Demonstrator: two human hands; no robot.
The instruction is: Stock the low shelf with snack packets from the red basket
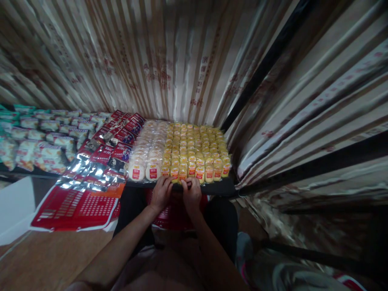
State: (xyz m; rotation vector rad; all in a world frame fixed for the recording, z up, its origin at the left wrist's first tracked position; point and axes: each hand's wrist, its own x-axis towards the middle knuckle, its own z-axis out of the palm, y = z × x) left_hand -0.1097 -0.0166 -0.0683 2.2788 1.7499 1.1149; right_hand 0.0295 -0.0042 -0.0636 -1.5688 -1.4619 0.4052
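Rows of small yellow wrapped snacks [197, 151] with red-and-orange labels stand on a dark shelf [222, 187] in front of me. My left hand [161, 193] is at the front row, its fingers bent and closed against a yellow pack near the shelf edge. Close to its right, my right hand [192, 196] has curled fingers, with thumb and forefinger at the lower edge of the same row. Both hands seem to grip the front packs, though the fingers partly hide the contact. Left of the yellow rows lie round, pale snacks [153, 171] in clear wrappers with red labels.
Dark red and silver packets [112, 151] lie farther left, beyond them white-and-green bags [50, 155]. A red plastic basket [75, 208] sits below the shelf, with a white box [15, 212] at its left. Printed plastic sheeting [182, 60] and a dark slanted post [260, 70] enclose the shelf.
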